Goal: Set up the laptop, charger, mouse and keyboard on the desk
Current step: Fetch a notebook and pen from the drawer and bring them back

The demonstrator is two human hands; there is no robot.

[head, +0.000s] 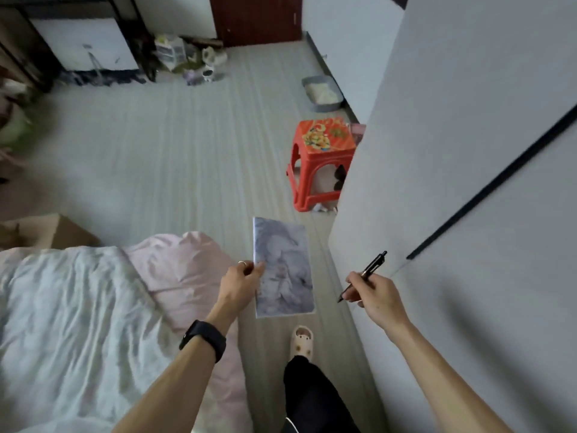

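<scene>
My left hand [240, 279] pinches the left edge of a thin notebook [282, 267] with a pale grey-blue illustrated cover, held flat above the floor. My right hand [373, 293] grips a black pen [363, 275], tip pointing down-left, close to the white wall. A black watch sits on my left wrist. No laptop, charger, mouse, keyboard or desk shows in this view.
A bed with white and pink bedding [93, 307] fills the lower left. A red plastic stool [321, 164] stands by the white wall [468, 151] on the right. A grey tray [321, 93] and clutter lie farther back near a dark door [256, 18]. My slippered foot [301, 340] is on the floor.
</scene>
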